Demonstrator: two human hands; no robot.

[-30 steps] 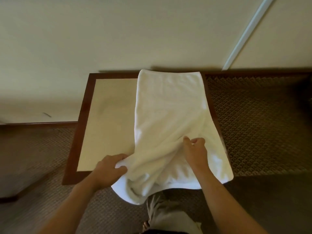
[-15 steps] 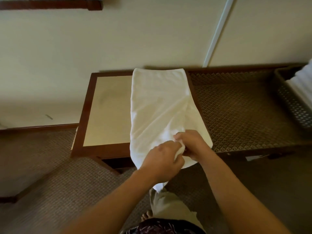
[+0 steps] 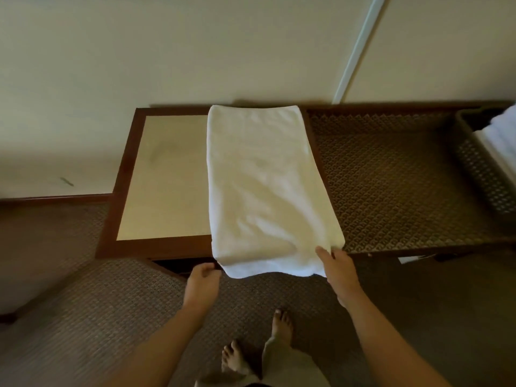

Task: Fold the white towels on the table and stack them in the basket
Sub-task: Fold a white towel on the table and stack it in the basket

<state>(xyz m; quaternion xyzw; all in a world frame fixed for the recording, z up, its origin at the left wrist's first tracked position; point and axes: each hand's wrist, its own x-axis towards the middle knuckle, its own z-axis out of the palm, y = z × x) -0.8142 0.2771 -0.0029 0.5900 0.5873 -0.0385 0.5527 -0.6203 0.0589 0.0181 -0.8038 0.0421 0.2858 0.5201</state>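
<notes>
Right hand pinches near corner of long white terry towel; left hand curled at opposite corner (grip unclear). Mid-fold; next, carry near edge to far edge.

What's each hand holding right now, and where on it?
Both hold the towel at its near end, which overhangs the table: left hand at the near left corner, right hand at the near right corner.
</notes>
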